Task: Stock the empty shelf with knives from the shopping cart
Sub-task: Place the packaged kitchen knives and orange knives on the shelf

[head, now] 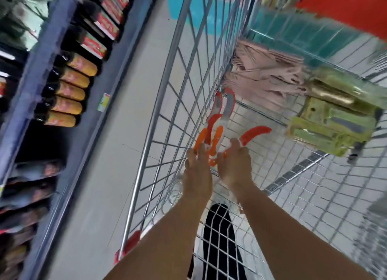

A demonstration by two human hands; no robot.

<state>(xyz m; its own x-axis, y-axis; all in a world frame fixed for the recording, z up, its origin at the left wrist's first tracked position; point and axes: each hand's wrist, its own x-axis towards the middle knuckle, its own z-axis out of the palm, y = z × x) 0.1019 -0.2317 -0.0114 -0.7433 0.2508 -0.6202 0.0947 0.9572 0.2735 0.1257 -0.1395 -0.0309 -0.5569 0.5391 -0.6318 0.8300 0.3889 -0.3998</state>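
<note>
Inside the wire shopping cart (pixel 167 103), our left hand (pixel 196 172) and right hand (pixel 235 166) curl their fingers around orange-handled knives (pixel 215 131) (blurred) near the cart's left wall.

Orange-handled knives (pixel 217 120): about five. Hands: two. Cart (pixel 167 103): one. Yellow-labelled bottles (pixel 69 93): five.

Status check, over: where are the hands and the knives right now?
Left hand and right hand both gripping orange-handled knives inside the shopping cart. Pink and green packs further in, nothing blocking.
</note>
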